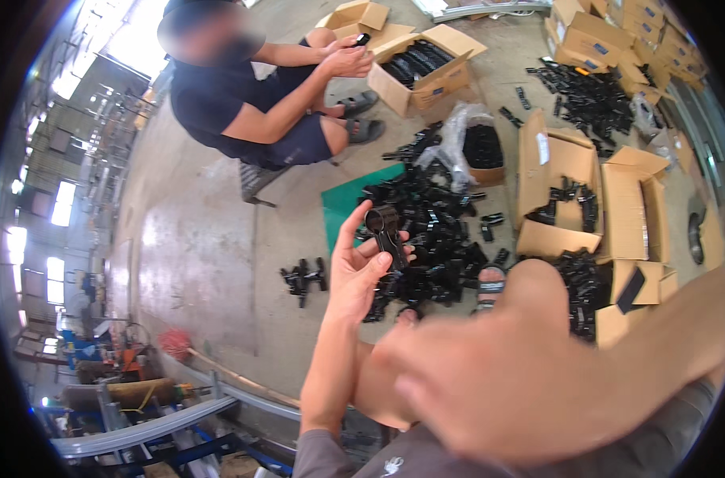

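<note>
My left hand [353, 279] is closed around a black clamp-like part [386, 231] with a round ring at its upper end. It is held up over a large pile of similar black parts [446, 239] on the floor. Close to the camera, my right hand [466, 382] is smeared by motion in front of my lap. Its fingers cannot be made out, nor whether anything is in them. A green sheet [342, 209] lies partly under the pile. To the left of the pile is a small group of black parts [302, 279].
A person [235, 103] sits at the far left, holding a small black part [362, 39]. Open cardboard boxes [565, 163] stand at the right; a box of black parts [426, 76] is at the back. Another pile [589, 99] lies far right. A broom [219, 366] lies at the left.
</note>
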A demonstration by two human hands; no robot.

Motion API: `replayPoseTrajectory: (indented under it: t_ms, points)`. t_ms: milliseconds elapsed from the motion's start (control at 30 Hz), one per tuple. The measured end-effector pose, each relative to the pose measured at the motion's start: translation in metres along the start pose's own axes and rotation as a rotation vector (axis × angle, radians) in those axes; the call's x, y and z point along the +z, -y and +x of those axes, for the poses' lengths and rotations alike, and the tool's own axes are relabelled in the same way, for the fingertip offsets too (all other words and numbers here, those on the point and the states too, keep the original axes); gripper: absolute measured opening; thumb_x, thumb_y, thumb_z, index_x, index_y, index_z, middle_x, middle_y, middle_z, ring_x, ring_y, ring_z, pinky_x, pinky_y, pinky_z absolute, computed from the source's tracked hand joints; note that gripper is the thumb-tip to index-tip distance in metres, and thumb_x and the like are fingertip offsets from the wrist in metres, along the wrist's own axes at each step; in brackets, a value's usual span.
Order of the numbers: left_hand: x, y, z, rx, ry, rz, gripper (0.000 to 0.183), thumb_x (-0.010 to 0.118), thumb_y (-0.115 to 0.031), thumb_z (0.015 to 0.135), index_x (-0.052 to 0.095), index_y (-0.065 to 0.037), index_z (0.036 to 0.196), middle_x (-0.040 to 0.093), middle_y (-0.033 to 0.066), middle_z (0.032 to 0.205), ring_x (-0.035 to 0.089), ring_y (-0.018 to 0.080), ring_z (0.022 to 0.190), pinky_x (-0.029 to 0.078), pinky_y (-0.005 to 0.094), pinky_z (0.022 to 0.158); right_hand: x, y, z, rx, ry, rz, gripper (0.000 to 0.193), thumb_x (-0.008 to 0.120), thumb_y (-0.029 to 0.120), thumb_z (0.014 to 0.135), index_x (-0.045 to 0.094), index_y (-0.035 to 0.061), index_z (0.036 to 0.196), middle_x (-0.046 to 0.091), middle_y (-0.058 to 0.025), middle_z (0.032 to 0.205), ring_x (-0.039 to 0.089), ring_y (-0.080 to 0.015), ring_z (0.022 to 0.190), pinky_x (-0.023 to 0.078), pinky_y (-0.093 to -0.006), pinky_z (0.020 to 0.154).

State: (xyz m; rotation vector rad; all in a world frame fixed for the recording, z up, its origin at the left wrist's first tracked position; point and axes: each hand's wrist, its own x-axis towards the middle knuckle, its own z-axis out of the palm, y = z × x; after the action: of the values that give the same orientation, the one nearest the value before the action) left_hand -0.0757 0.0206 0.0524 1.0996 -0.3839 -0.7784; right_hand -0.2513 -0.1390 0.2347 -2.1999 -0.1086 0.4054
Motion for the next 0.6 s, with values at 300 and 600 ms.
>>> replayPoseTrajectory:
  t_ms: [300, 600]
  points:
    - [0.092, 0.039, 0.038, 0.040, 0.177, 0.737, 0.105, 0.082, -0.003, 0.078, 0.018, -0.016, 0.161, 0.075, 0.0174, 0.102, 0.073, 0.0250, 0.104, 0.058, 0.0390, 0.093, 0.016, -0.209, 0.064, -0.062, -0.557, 0.162, 0.038, 0.065, 0.035, 0.096, 0.067, -0.0006, 0.108, 0.070, -0.0216, 0.104, 0.069, -0.0360, 0.097, 0.053, -0.0433, 0.084]
    - [0.057, 0.051, 0.037, -0.056, 0.043, 0.744, 0.093, 0.078, -0.005, 0.085, 0.023, -0.014, 0.160, 0.058, 0.0262, 0.138, 0.057, 0.0350, 0.131, 0.049, 0.0452, 0.107, 0.049, -0.338, -0.031, 0.527, -0.428, 0.226, 0.032, 0.069, 0.029, 0.095, 0.065, -0.0032, 0.091, 0.068, -0.0121, 0.070, 0.066, -0.0181, 0.052, 0.051, -0.0327, 0.052]
